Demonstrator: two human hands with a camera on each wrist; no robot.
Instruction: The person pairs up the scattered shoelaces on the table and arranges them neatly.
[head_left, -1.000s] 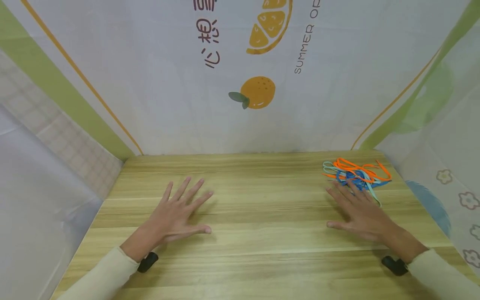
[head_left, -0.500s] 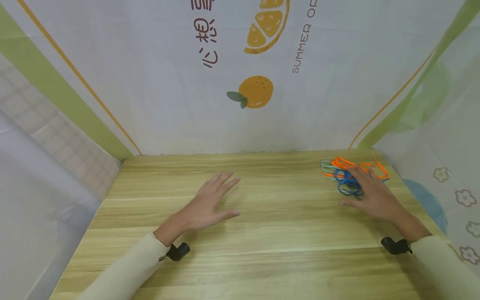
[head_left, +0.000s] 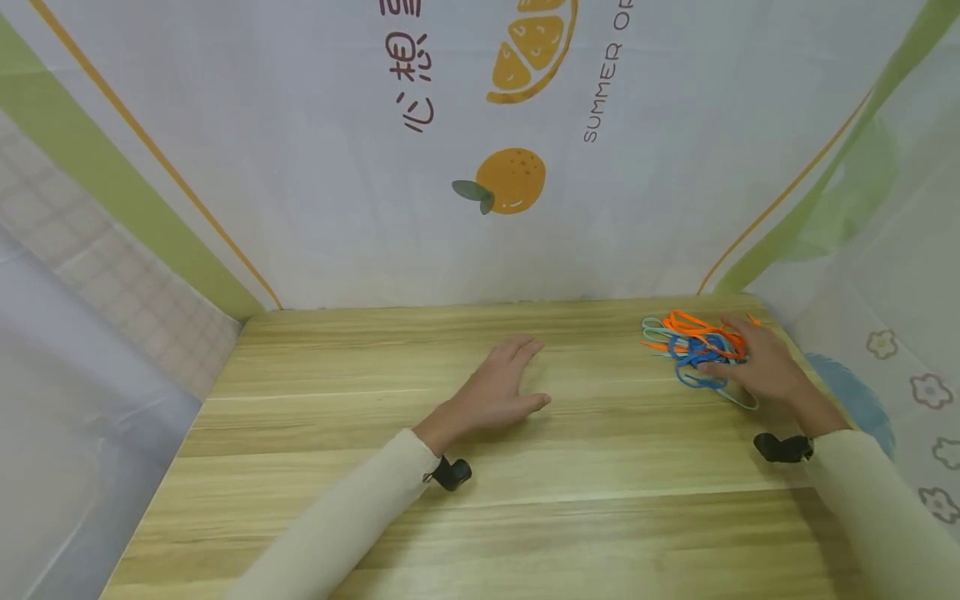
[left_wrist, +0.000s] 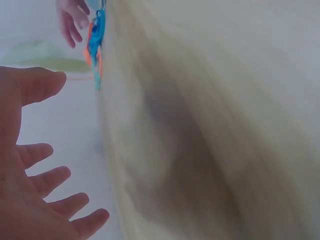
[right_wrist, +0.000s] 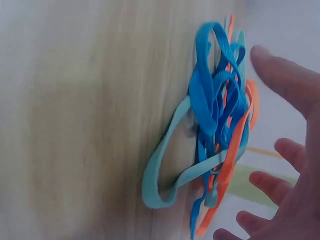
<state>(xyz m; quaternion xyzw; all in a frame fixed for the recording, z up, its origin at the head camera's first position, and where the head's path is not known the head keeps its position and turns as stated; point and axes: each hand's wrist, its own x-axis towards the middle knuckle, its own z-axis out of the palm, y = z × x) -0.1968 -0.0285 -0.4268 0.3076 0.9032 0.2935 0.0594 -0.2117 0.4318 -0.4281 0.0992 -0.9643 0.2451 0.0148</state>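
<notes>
At the table's far right corner lies a tangle of flat shoelaces: a blue lace [head_left: 697,379], an orange lace [head_left: 686,322] and a pale green lace [head_left: 651,327]. My right hand [head_left: 767,364] hovers over the right side of this tangle. In the right wrist view, its thumb and fingers are spread beside the laces, the blue lace [right_wrist: 204,95] in loose loops and the pale green lace [right_wrist: 152,175] in a wide loop. My left hand [head_left: 491,393] is above the middle of the table, fingers extended and thumb apart, holding nothing. The left wrist view shows its fingers [left_wrist: 52,182] spread.
The wood-grain table [head_left: 525,517] extends under both arms. A white curtain [head_left: 337,208] printed with oranges and lettering hangs along its back edge, and more cloth hangs at both sides. Each wrist bears a black camera mount [head_left: 453,473].
My left hand has travelled right, from the table's left part to its middle. My right hand has shifted slightly right and away from me over the laces, its fingers less spread.
</notes>
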